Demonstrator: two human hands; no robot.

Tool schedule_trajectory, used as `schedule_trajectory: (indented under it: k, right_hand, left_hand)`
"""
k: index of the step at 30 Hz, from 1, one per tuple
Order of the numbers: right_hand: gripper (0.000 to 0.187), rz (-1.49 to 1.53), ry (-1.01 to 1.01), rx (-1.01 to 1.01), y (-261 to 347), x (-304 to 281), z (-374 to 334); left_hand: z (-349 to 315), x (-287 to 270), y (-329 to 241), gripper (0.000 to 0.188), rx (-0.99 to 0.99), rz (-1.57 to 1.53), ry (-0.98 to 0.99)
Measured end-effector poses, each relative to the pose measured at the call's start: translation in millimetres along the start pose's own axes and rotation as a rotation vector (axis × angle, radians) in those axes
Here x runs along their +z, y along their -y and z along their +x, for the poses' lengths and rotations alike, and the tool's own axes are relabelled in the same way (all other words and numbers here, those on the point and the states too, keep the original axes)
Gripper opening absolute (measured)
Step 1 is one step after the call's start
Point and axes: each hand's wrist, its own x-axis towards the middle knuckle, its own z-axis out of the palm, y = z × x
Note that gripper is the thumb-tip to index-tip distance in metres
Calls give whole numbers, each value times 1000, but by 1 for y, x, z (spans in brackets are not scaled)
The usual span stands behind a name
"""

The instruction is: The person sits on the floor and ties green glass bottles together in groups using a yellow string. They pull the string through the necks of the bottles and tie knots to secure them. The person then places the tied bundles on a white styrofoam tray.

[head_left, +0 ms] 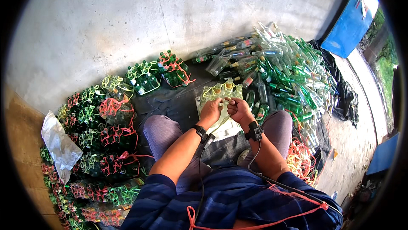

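My left hand and my right hand are close together between my knees, both with curled, pinching fingers. A pale yellow plastic twine runs down from between them; the exact grip at the fingertips is too small to make out. Just beyond and beneath my hands stands a group of clear glass bottles, with yellowish twine about their necks. They rest at a whitish sheet or board, partly hidden by my hands.
Loose green and clear bottles lie heaped at the right. Tied bottle bundles stand along the wall and at left, beside a crumpled white plastic bag. Red and yellow twine is piled by my right knee. A pink cord crosses my lap.
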Motion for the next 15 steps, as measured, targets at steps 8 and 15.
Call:
schedule_trajectory:
  k: [8,15]
  right_hand:
    - [18,-45,-79,-14,-1,-10,4]
    - [19,-68,-124,-39,-3,-21,-18]
  left_hand:
    - [2,10,12,16,76,48,-7]
    - [-1,14,10,14,89,119,-9]
